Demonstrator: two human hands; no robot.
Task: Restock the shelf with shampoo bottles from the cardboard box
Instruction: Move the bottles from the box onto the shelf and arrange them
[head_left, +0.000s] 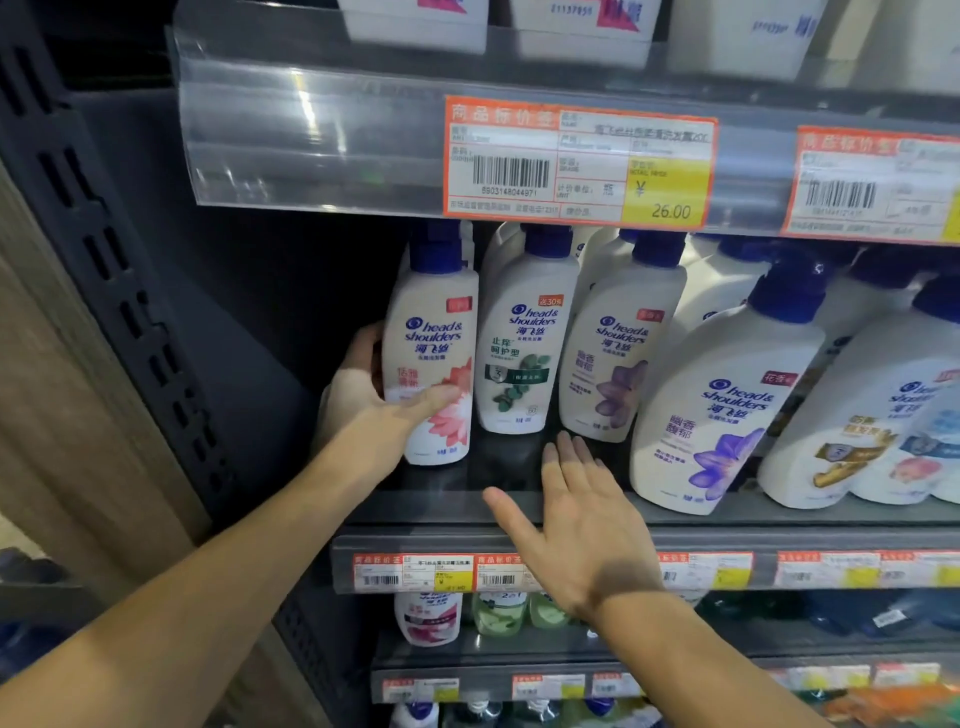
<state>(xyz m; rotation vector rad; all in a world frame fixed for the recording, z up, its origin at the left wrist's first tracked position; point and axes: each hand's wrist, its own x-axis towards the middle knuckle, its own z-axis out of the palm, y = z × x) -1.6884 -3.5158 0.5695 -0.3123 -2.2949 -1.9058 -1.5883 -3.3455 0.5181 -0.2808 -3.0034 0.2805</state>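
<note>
Fingers of my left hand (358, 395) curl round the back of the pink-flower shampoo bottle (434, 358), with the thumb laid across its front label, so that hand grips it. It stands upright at the left end of the middle shelf (519, 506), slightly nearer than its neighbours.

Fingers of my right hand (582, 525) are straight and lightly spread, thumb held out to the left, palm down. The hand holds nothing and hovers over the front of the shelf, fingertips (569, 447) pointing at the bare patch before the small bottles; I cannot tell whether they touch the shelf.

Counting the front row from left to right, I see three small bottles: the pink one I hold, a green-leaf bottle (522, 353) just beside it, and a small purple-flower bottle (618, 358). Right of those stands one large purple-flower bottle (722, 410), nearer the edge, then two more large bottles (852, 415) partly cut off by the frame. More white bottles stand behind, too hidden to count.

Two orange price tags sit on the clear rail above: one full tag (579, 163) reading 26.00 and a second (872, 184) cut off at the right. A lower shelf (649, 657) carries more bottles.
</note>
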